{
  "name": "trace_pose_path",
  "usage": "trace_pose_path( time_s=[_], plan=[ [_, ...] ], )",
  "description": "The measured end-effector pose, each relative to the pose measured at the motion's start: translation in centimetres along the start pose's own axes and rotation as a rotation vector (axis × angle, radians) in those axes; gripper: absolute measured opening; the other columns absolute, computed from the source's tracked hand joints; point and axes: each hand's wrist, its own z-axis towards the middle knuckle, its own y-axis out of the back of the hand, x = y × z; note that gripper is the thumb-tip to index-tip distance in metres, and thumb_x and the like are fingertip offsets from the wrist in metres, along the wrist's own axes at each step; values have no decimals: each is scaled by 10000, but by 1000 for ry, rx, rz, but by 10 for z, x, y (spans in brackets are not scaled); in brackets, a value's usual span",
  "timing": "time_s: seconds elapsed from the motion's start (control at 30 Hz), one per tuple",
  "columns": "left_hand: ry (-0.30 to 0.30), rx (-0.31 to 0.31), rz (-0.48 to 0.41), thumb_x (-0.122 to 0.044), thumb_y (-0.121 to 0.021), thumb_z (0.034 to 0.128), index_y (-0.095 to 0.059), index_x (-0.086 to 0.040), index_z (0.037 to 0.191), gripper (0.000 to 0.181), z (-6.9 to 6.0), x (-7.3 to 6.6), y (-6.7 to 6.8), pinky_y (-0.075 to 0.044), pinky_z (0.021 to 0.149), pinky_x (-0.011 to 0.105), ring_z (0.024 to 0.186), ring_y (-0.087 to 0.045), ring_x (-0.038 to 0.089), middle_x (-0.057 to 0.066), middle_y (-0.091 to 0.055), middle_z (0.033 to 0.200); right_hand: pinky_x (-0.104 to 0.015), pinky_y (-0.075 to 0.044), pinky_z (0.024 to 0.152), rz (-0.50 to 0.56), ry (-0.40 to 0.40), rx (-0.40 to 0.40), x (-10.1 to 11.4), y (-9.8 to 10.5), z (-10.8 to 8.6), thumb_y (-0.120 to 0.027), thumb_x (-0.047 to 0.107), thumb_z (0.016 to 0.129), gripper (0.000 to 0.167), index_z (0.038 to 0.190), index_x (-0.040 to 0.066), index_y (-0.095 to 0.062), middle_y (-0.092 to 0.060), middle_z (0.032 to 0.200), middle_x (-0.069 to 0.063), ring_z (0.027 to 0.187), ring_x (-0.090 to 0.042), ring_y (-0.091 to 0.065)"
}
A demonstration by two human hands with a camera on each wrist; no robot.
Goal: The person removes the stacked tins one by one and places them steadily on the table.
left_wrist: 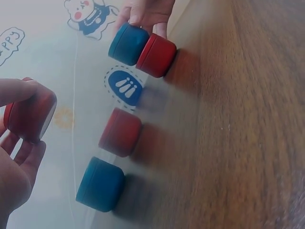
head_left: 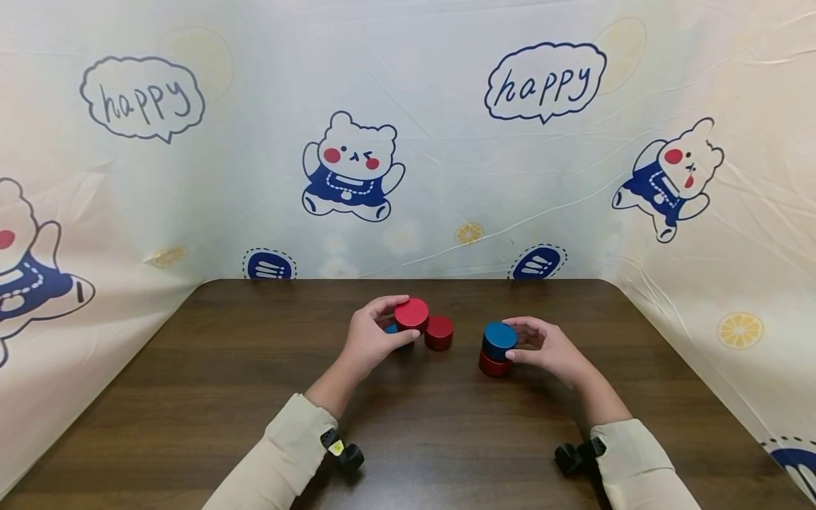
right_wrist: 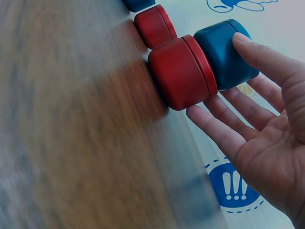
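Observation:
My left hand (head_left: 370, 334) grips a round red tin (head_left: 411, 312) between thumb and fingers. In the left wrist view that tin is lifted clear of the table. Partly hidden below it in the head view is a blue tin (left_wrist: 101, 185), standing on the table. A second red tin (head_left: 439, 333) stands just right of these. My right hand (head_left: 553, 352) pinches another blue tin (head_left: 499, 340) by its sides. This one sits on top of a third red tin (head_left: 494, 365), slightly off-centre in the right wrist view. One lower finger of that hand reaches the red tin's lid edge.
All the tins are on a dark brown wooden table (head_left: 408, 439). A pale printed cloth (head_left: 433, 142) with bears and lettering hangs behind it and along both sides. Each sleeve cuff carries a small black wrist camera (head_left: 347, 457).

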Motion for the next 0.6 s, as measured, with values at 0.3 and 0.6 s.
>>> trace_pose_path(
  time_s=[0.3, 0.6],
  plan=[
    [24, -31, 0, -73, -843, 750, -650, -106, 1252, 539, 0, 2, 6, -472, 990, 453, 1124, -574, 259, 70, -617, 1250, -479, -479, 966, -5, -8, -5, 0, 0, 0, -773, 234, 847, 589, 1365, 97, -529, -574, 1312, -156, 1177, -341, -540],
    [40, -30, -1, -52, -836, 754, -643, -114, 1260, 544, 0, 7, 13, -499, 958, 416, 1130, -586, 268, 77, -600, 1262, -490, -475, 971, -2, -20, -6, 0, 1, 0, -787, 259, 831, 600, 1358, 119, -536, -578, 1311, -139, 1178, -338, -541]
  ],
)
